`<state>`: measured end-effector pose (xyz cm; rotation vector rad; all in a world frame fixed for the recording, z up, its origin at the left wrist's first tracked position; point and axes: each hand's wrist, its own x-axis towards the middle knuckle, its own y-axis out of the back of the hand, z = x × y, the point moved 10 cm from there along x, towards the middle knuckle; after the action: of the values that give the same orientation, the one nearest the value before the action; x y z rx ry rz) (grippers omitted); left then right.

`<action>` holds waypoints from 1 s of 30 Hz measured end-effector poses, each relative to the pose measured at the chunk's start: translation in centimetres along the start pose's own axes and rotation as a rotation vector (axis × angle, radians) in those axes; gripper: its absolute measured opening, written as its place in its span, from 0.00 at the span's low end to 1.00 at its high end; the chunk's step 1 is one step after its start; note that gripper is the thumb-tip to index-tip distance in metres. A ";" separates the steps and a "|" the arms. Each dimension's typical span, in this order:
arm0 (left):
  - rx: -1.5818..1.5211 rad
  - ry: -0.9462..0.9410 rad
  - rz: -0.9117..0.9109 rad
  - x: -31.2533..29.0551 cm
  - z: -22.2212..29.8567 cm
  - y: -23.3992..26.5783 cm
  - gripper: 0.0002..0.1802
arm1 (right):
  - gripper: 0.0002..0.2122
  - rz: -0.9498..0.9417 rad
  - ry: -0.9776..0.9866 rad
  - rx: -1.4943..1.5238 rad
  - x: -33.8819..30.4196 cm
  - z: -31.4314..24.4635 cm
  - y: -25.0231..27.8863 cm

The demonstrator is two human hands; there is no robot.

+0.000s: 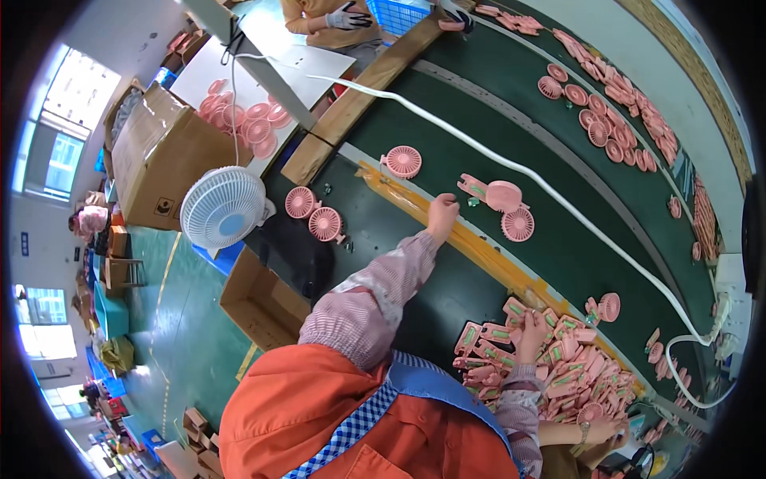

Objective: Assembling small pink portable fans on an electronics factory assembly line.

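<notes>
My left hand (pixel 443 217) is stretched over the yellow-taped edge of the green conveyor belt. Its fingers are curled closed, and whatever they may hold is too small to make out. Just beyond it on the belt lie a pink handle with a round cap (pixel 503 195) and a pink fan head (pixel 518 224). Farther left is another round pink fan head (pixel 402 162). My right hand (pixel 530 335) is at a heap of pink fan handles (pixel 570 375), some showing green circuit boards. Its fingers close around one pink handle, partly covered by them.
A white cable (pixel 511 164) runs across the belt. Left are a white desk fan (pixel 223 207), two pink fan heads (pixel 325 224) and cardboard boxes (pixel 259 299). A co-worker's hand (pixel 610 433) is beside the heap; a gloved co-worker (pixel 349 17) sits at the far side.
</notes>
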<state>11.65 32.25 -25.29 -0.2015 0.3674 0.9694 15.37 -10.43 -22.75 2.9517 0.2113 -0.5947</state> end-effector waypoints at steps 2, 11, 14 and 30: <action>0.369 -0.299 0.067 -1.6 3.4 3.9 0.15 | 0.04 -0.047 -0.049 0.069 -1.4 0.4 0.0; 1.503 -0.334 0.248 -4.7 7.8 24.6 0.25 | 0.05 -0.130 -0.070 -0.085 -8.8 -2.0 -4.0; 1.641 -0.608 0.195 -5.6 8.0 21.7 0.19 | 0.04 -0.176 -0.075 -0.083 -10.5 -2.1 -5.7; 1.122 -0.463 0.049 -10.8 8.3 23.8 0.21 | 0.04 -0.274 -0.088 -0.084 -17.0 -1.9 -9.2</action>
<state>-11.84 39.92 -13.49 1.0361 0.4354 0.7069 -0.87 -2.98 -15.18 2.8283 0.6217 -0.7264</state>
